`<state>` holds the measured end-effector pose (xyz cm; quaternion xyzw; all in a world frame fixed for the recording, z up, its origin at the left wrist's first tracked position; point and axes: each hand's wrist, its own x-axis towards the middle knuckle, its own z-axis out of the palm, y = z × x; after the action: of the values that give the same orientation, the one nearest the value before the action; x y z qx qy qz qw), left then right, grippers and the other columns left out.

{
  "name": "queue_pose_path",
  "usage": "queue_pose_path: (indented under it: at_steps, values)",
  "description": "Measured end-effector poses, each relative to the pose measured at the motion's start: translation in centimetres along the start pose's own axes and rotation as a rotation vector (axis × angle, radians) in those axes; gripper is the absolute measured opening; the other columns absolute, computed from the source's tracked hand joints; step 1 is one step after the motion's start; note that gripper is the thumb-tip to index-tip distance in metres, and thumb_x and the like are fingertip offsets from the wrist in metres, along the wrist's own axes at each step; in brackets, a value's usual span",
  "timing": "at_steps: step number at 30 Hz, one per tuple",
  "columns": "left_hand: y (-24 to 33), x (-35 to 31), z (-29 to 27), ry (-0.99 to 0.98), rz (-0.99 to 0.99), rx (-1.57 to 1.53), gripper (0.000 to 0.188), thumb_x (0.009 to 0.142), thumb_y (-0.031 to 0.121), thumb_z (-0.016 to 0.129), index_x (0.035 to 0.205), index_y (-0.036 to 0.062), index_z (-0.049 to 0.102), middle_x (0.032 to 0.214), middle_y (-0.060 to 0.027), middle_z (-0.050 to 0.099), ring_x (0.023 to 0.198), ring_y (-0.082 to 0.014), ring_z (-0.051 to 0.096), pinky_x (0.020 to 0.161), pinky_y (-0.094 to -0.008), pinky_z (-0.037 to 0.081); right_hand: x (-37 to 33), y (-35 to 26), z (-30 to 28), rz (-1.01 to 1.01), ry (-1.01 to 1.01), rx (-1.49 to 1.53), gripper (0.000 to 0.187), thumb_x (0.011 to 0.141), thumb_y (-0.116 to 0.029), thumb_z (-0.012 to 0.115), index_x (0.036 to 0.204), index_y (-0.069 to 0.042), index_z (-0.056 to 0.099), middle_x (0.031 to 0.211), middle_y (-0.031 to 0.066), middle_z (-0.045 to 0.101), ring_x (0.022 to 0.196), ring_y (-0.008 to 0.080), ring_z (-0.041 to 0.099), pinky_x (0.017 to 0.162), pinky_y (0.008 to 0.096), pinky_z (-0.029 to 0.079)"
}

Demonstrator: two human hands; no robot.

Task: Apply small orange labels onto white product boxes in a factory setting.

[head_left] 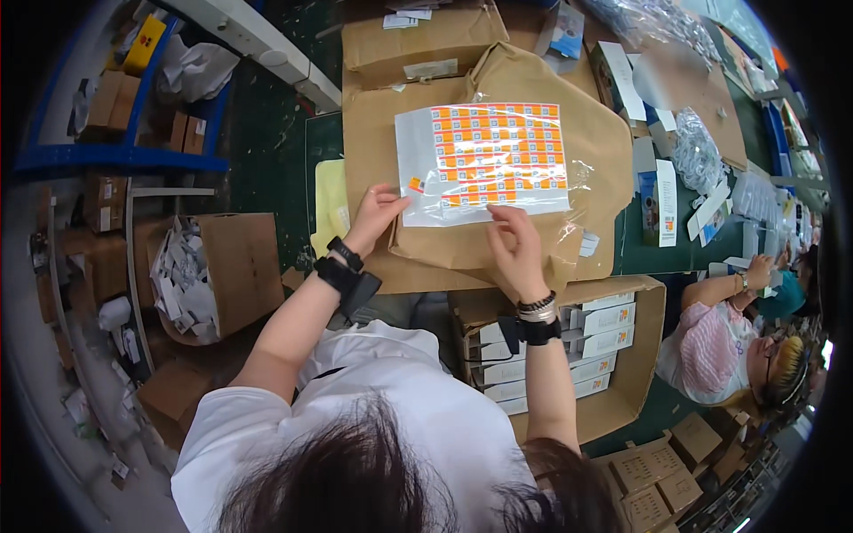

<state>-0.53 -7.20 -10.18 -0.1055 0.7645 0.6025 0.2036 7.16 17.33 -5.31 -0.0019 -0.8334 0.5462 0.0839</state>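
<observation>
A green table (284,169) fills the upper middle of the view, with a large brown paper bag (586,133) lying flat across it. Below the bag, against the person's body, stands an open carton (640,355) packed with rows of small white boxes (604,342). To the left sits another open carton (244,262) stuffed with crumpled white paper scraps (182,280). At the right edge a second person in a pink striped top (711,342) works at the same table.

On top of the bag lies a sticker sheet (484,160), white with rows of small orange and white labels, covered by clear film and lying flat with its long side across the view. A pale yellow sheet (330,200) peeks out just beside the bag's left edge.

The left hand (373,218) rests at the sheet's lower left corner, fingers partly curled, with a single orange sticker (414,185) at its fingertips; whether it is pinched or only touched cannot be told. The right hand (515,244) lies at the sheet's lower edge, thumb and forefinger drawn together on that edge. Both wrists carry black bands.
</observation>
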Motion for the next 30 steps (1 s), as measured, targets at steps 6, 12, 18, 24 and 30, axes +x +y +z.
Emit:
queue_pose_path:
  at_steps: [6,12,18,24,30]
  values:
    - [1.6,2.0,0.9,-0.082,-0.15,-0.307,0.046,0.079,0.02,0.067,0.114,-0.0024,0.047,0.094,-0.006,0.062,0.083,-0.0107,0.056,0.075,-0.0221,0.043,-0.1,0.2,4.0,0.112,-0.028,-0.015,0.024,0.082,-0.001,0.056,0.106,-0.004,0.058,0.098,0.0071,0.056,0.085,0.0136,0.057,0.073,0.0245,0.048]
    - [1.5,3.4,1.7,-0.296,-0.136,-0.248,0.032,0.079,0.013,0.066,0.105,-0.0045,0.057,0.096,-0.0075,0.063,0.085,-0.0124,0.06,0.075,-0.0239,0.046,-1.0,1.2,5.4,0.233,0.094,0.131,0.02,0.083,-0.002,0.056,0.103,-0.004,0.059,0.094,0.0079,0.057,0.077,0.0142,0.058,0.068,0.024,0.048]
    - [2.8,3.0,2.7,-0.3,-0.095,-0.162,0.029,0.079,0.008,0.065,0.103,-0.0052,0.058,0.098,-0.0083,0.064,0.085,-0.0126,0.061,0.075,-0.0243,0.047,-1.3,1.3,5.6,0.213,0.173,0.183,0.017,0.083,-0.002,0.055,0.1,-0.002,0.059,0.092,0.0081,0.058,0.077,0.0149,0.059,0.068,0.0241,0.048]
    - [5.5,0.8,2.7,-0.311,-0.076,-0.292,0.028,0.079,0.006,0.063,0.103,-0.0064,0.057,0.098,-0.009,0.063,0.085,-0.0133,0.061,0.073,-0.0246,0.048,-1.3,-0.1,4.4,0.239,0.294,0.23,0.019,0.085,-0.002,0.055,0.103,-0.001,0.056,0.097,0.0064,0.057,0.085,0.0118,0.056,0.074,0.0226,0.046]
    - [4.6,0.8,3.1,-0.308,-0.113,-0.483,0.031,0.08,0.006,0.062,0.108,-0.0061,0.054,0.103,-0.0106,0.061,0.09,-0.0157,0.06,0.077,-0.0267,0.049,0.2,0.0,4.2,0.108,0.298,-0.052,0.021,0.083,-0.001,0.057,0.104,-0.001,0.055,0.103,0.0061,0.055,0.092,0.0122,0.054,0.077,0.0229,0.044]
